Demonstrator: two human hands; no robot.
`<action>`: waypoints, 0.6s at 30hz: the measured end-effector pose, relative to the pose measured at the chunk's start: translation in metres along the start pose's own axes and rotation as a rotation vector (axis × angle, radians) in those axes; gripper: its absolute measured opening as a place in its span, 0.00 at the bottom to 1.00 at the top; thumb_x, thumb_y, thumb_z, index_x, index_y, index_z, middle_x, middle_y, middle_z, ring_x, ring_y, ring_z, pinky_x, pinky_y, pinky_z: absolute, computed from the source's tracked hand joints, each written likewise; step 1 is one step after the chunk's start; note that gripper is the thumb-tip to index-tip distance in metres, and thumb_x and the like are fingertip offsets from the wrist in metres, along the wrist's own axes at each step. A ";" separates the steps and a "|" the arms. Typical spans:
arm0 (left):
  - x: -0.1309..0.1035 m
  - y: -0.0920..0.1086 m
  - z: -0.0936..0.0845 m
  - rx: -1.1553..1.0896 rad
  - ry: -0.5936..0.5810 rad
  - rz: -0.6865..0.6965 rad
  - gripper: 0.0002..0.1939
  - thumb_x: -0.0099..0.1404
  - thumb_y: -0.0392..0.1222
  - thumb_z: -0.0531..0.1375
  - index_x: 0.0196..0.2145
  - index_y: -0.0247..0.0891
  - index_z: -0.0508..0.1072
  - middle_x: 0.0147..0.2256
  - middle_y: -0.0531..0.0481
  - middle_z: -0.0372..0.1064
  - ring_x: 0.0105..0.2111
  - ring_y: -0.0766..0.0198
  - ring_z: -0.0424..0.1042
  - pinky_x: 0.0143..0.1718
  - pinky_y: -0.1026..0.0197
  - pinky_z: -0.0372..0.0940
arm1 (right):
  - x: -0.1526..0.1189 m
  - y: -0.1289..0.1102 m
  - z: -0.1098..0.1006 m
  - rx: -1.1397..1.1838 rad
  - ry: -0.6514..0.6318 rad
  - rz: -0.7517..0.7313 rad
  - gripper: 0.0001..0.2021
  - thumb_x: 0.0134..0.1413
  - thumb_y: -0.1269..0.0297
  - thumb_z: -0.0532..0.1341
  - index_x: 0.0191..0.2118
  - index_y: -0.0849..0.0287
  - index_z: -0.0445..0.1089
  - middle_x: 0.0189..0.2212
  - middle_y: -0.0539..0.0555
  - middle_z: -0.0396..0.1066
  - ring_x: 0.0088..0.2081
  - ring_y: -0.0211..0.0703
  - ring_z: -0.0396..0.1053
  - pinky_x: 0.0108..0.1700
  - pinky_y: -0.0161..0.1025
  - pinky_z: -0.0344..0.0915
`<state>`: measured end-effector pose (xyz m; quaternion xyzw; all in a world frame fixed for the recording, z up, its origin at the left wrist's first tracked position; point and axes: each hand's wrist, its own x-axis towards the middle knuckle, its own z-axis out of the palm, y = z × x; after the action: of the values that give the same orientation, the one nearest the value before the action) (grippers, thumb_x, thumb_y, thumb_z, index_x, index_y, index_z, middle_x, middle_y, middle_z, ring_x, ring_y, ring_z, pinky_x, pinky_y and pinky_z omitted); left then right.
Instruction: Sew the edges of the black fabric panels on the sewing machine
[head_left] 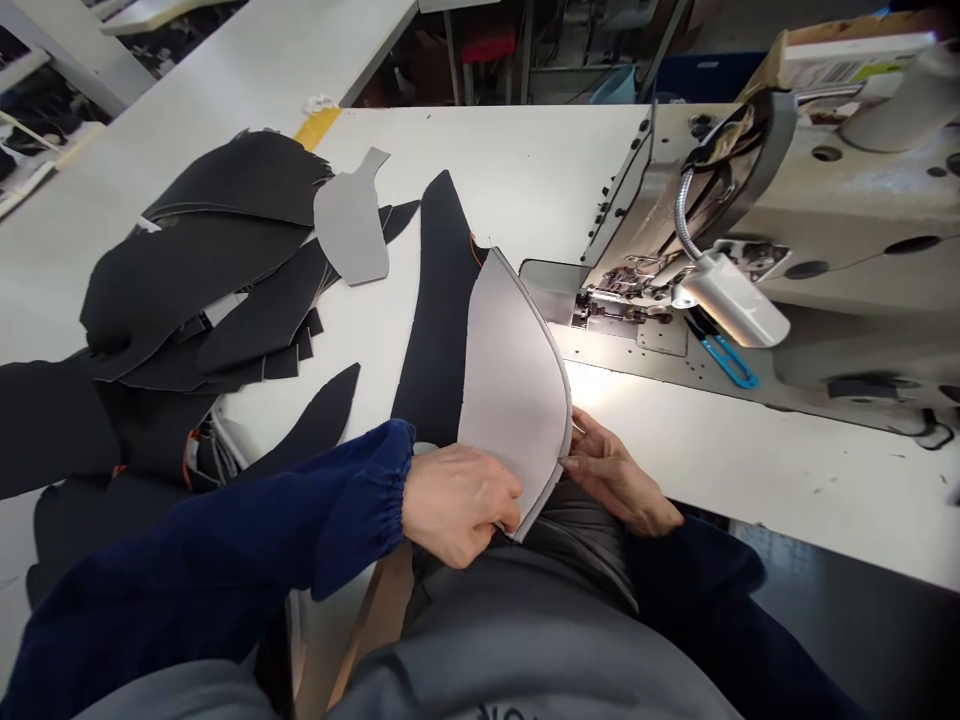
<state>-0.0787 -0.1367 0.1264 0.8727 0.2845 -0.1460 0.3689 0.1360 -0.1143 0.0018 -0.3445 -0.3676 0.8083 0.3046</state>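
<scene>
A curved light-grey panel (514, 370) with a corded right edge lies over a long black piece (435, 330) at the table's front edge. My left hand (461, 500) is closed on the panel's lower end, its fingers curled. On the right, my right hand (619, 475) pinches the corded edge between thumb and fingers. The sewing machine's needle area (600, 305) is to the right of the panel's upper part, apart from it. A bit of orange thread shows at the black piece near the panel's top.
Stacked black pieces (217, 240) cover the left of the table, with a small grey piece (352, 225) on their right side. Blue snips (727, 360) lie on the machine bed beneath a lamp (735, 300). A cardboard box (847, 60) stands at the back right.
</scene>
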 end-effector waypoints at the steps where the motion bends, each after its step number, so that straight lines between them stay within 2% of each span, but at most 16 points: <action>1: 0.001 0.000 0.001 0.008 -0.004 0.005 0.13 0.57 0.29 0.56 0.36 0.40 0.77 0.32 0.52 0.70 0.30 0.64 0.67 0.23 0.60 0.57 | -0.001 0.000 -0.001 0.001 -0.014 -0.003 0.36 0.40 0.66 0.67 0.59 0.48 0.60 0.52 0.55 0.68 0.49 0.49 0.67 0.49 0.45 0.66; 6: 0.005 -0.002 0.006 0.039 -0.001 -0.001 0.13 0.58 0.30 0.56 0.36 0.40 0.77 0.31 0.51 0.69 0.31 0.63 0.67 0.22 0.60 0.57 | -0.004 0.001 -0.005 -0.038 -0.035 0.007 0.40 0.41 0.63 0.67 0.63 0.49 0.56 0.52 0.57 0.68 0.49 0.50 0.67 0.47 0.45 0.66; 11: 0.009 -0.004 0.011 0.059 0.002 0.001 0.13 0.58 0.30 0.56 0.36 0.41 0.77 0.32 0.51 0.68 0.33 0.62 0.68 0.22 0.60 0.57 | -0.008 0.003 -0.008 -0.033 -0.052 0.025 0.38 0.42 0.64 0.67 0.62 0.49 0.58 0.52 0.56 0.69 0.50 0.49 0.67 0.48 0.45 0.66; 15: 0.011 -0.004 0.013 0.072 0.008 -0.003 0.13 0.57 0.30 0.56 0.36 0.41 0.77 0.32 0.51 0.69 0.32 0.62 0.67 0.22 0.60 0.58 | -0.011 0.004 -0.010 0.019 -0.015 0.030 0.29 0.46 0.64 0.67 0.57 0.50 0.64 0.49 0.55 0.70 0.49 0.48 0.68 0.48 0.43 0.66; 18: 0.011 -0.003 0.012 0.074 -0.002 -0.014 0.14 0.56 0.30 0.56 0.36 0.41 0.77 0.33 0.51 0.70 0.32 0.62 0.68 0.22 0.60 0.58 | -0.009 0.002 -0.010 0.043 0.041 0.039 0.19 0.52 0.57 0.65 0.50 0.53 0.69 0.44 0.56 0.73 0.43 0.46 0.71 0.45 0.43 0.67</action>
<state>-0.0721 -0.1395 0.1120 0.8835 0.2848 -0.1601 0.3357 0.1483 -0.1182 -0.0014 -0.3615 -0.3369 0.8146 0.3036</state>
